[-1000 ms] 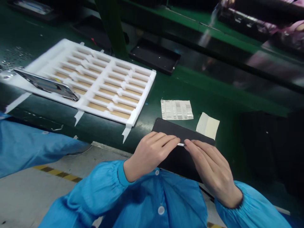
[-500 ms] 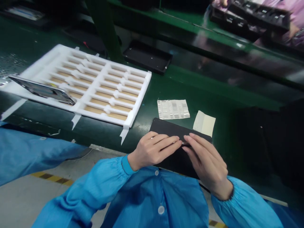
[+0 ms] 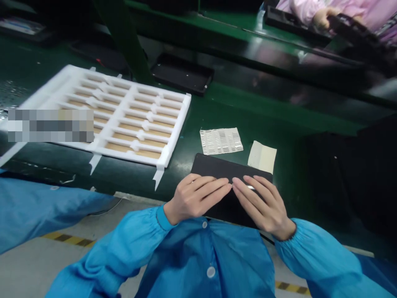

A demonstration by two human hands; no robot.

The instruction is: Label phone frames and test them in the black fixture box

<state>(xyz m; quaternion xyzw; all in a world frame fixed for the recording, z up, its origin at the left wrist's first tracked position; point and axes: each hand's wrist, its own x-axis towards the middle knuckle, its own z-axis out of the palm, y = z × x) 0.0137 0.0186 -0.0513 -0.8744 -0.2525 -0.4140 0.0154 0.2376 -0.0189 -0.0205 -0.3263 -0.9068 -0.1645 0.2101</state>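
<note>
A flat black panel [image 3: 229,212] lies in front of me at the table edge, with a dark grey-black strip [image 3: 231,164] along its far side. My left hand [image 3: 200,193] rests on it, fingers pressed together and pointing right. From the other side my right hand [image 3: 262,203] grips it, fingers bent over the line between the two dark parts. The fingertips of both hands nearly meet. Between my right fingers a short silver glint [image 3: 250,187] shows. What lies beneath the fingertips is hidden. Just beyond is a sheet of small silver strips [image 3: 221,141], with a folded cream paper [image 3: 263,156] beside it.
A white foam tray [image 3: 178,132] with slots is on the left, taped to the green table [image 3: 182,167]. A blurred patch covers its near left corner. Behind it sits a black tray [image 3: 182,74]. Across the bench a person in pink sleeves [image 3: 305,10] handles black trays.
My right hand has turned flatter over the panel, its fingertips shifting left against my left hand's. The view has moved slightly. Across the bench, the person's hands and black tray have moved.
</note>
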